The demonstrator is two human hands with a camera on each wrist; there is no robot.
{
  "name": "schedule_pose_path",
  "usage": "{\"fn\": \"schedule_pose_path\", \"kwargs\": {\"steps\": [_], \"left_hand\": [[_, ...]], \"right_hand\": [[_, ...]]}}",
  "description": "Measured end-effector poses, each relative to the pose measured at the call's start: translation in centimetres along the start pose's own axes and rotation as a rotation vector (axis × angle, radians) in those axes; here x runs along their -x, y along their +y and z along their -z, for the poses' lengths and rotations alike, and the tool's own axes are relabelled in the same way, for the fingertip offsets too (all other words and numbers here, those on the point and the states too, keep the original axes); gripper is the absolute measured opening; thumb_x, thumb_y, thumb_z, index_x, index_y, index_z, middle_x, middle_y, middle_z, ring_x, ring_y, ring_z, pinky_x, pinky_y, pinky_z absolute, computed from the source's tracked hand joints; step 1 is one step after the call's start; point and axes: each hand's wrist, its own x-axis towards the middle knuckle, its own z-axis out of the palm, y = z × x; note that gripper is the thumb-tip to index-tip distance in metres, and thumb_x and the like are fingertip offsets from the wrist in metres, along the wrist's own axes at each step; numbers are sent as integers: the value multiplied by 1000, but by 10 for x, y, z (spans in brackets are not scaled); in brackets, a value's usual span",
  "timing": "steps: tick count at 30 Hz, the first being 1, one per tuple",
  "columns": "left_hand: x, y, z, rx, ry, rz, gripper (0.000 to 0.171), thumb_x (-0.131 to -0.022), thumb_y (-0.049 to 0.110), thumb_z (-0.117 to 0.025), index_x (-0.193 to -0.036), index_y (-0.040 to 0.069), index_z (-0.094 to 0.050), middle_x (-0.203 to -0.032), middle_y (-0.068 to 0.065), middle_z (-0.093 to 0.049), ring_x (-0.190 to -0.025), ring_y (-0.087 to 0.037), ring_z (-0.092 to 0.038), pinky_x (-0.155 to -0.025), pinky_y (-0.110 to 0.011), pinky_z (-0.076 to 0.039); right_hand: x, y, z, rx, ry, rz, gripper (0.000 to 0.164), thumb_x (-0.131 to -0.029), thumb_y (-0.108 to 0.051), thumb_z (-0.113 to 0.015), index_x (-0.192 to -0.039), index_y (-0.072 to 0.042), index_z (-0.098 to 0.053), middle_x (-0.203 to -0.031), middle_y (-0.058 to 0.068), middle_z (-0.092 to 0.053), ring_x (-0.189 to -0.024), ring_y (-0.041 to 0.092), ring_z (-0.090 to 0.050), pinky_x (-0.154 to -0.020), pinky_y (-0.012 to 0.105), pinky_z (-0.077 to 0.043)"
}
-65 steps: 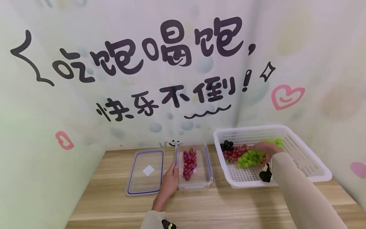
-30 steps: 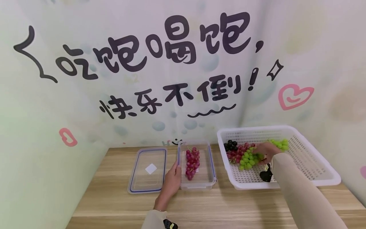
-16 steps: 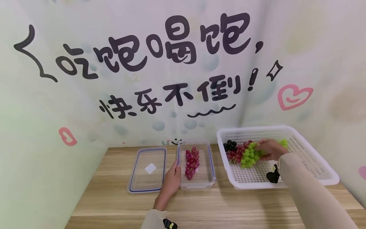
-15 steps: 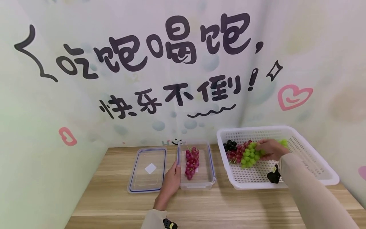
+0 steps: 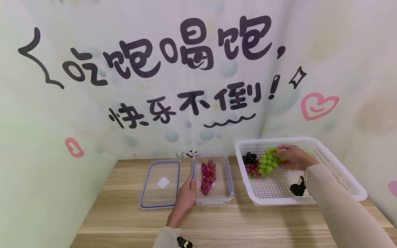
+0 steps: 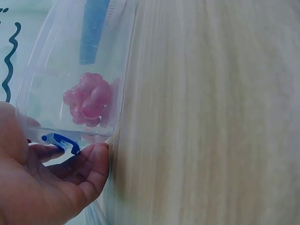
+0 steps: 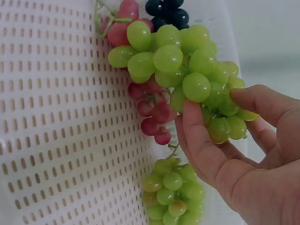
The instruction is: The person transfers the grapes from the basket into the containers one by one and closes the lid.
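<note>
A bunch of green grapes (image 5: 267, 162) is held by my right hand (image 5: 293, 156) above the white basket (image 5: 273, 201). In the right wrist view, the thumb and fingers grip one end of the bunch. Red grapes (image 7: 157, 112) lie beneath it, and another green bunch (image 7: 176, 194) rests nearer the hand. My left hand (image 5: 187, 193) holds the left side of a clear plastic container (image 5: 221, 187). Its fingers lie around a side latch (image 6: 65, 142) in the left wrist view. Inside the container lies a bunch of red grapes (image 5: 208, 175).
Left of the container, its clear lid (image 5: 155, 196) with a blue seal lies flat on the wooden table (image 5: 211, 227). Black grapes (image 5: 249, 157) sit in the basket's back left corner. A printed wall (image 5: 173, 113) stands right behind.
My right hand has taken the green bunch and raised it slightly from the basket floor, tilting it up. The left hand stays on the container.
</note>
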Motion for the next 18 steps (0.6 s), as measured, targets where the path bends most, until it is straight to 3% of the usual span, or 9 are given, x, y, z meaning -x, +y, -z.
{"fn": "schedule_pose_path", "kwargs": {"steps": [5, 9, 18], "left_hand": [[0, 0, 0, -1, 2, -3, 49, -108, 21, -37, -151, -3, -36, -146, -27, -46, -130, -41, -50, -105, -56, -42], [-1, -1, 0, -6, 11, -7, 49, -107, 20, -38, -150, -4, -37, -146, -28, -46, -135, -44, -44, -109, -57, -37], [0, -1, 0, 0, 4, -4, 50, -108, 23, -37, -150, -4, -37, -146, -28, -46, -136, -43, -42, -110, -57, -36]], "right_hand": [[-1, -4, -2, 43, 27, 18, 23, -102, -13, -54, -121, -3, -47, -114, 12, -53, -86, 22, -60, -79, 37, -57], [-2, -5, 0, 60, 41, 28, 25, -102, -15, -55, -122, -4, -48, -115, 12, -51, -87, 22, -60, -82, 39, -57], [-1, -9, 1, 42, 37, 61, 28, -103, -19, -55, -126, -5, -47, -115, 9, -51, -89, 23, -62, -79, 35, -57]]}}
